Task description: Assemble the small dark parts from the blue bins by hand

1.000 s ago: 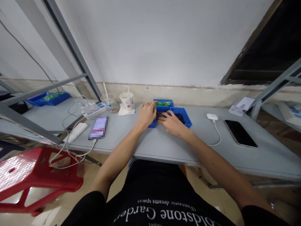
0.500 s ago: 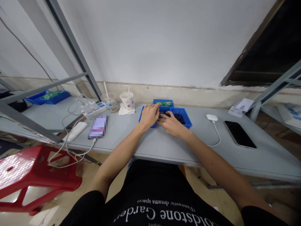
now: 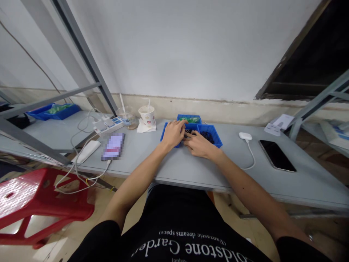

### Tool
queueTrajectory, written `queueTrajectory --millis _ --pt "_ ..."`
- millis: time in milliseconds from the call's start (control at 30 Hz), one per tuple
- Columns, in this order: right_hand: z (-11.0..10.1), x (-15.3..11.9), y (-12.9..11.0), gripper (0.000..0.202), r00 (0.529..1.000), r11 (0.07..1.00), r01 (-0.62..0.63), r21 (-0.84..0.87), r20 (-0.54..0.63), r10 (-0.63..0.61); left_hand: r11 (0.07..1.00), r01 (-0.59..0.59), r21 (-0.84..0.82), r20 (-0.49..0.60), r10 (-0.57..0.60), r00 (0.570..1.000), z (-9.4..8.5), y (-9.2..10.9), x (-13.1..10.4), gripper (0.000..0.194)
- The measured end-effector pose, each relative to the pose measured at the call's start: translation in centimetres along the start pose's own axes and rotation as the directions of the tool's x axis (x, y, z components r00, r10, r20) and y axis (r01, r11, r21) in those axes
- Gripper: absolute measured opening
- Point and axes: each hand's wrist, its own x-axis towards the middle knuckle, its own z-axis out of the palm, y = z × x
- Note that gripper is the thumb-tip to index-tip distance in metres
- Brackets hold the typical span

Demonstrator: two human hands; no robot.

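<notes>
My left hand [image 3: 175, 134] arches over the left side of a blue plastic bin [image 3: 217, 136], its fingers bent together and the tips close to my right hand. From the right, my right hand [image 3: 198, 145] reaches in with curled fingers among small black parts [image 3: 189, 131]. Both hands look closed, but whatever lies between their fingertips is too small and covered to name. More black parts [image 3: 207, 137] fill the right compartment of the bin. Just behind stands a smaller blue bin [image 3: 188, 117] with green packets [image 3: 192, 120] in it.
To the left are a paper cup [image 3: 147, 118], a plastic cup [image 3: 129, 122], a power strip [image 3: 110, 124] and a phone on a cable [image 3: 113, 146]. A white earbud case [image 3: 245, 136] and a dark phone [image 3: 277, 155] lie right. A red stool [image 3: 40, 203] stands lower left.
The fingers of my right hand have curled in slightly over the black parts. My left hand keeps nearly the same place, and the view has shifted a little.
</notes>
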Motion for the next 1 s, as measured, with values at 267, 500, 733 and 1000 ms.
queueTrajectory --millis 267,500,733,1000 --pt "-0.8 -0.5 0.3 0.018 0.997 0.996 -0.075 0.048 -0.015 0.076 1.000 -0.010 -0.024 -0.022 0.009 1.000 0.1 -0.1 0.0 0.030" --pt "-0.2 -0.4 0.7 0.016 0.997 0.996 -0.077 0.045 -0.008 0.077 1.000 -0.011 -0.025 -0.020 0.011 1.000 0.1 0.0 0.0 0.031" --pt "0.9 0.0 0.8 0.024 0.997 0.997 -0.077 0.011 0.026 0.077 1.000 -0.017 -0.020 -0.021 0.017 1.000 0.1 0.1 0.0 0.030" --pt "0.6 -0.6 1.3 0.025 0.995 0.997 -0.063 0.054 -0.073 0.066 0.999 -0.040 -0.036 0.027 0.041 0.999 0.2 0.2 0.0 0.030"
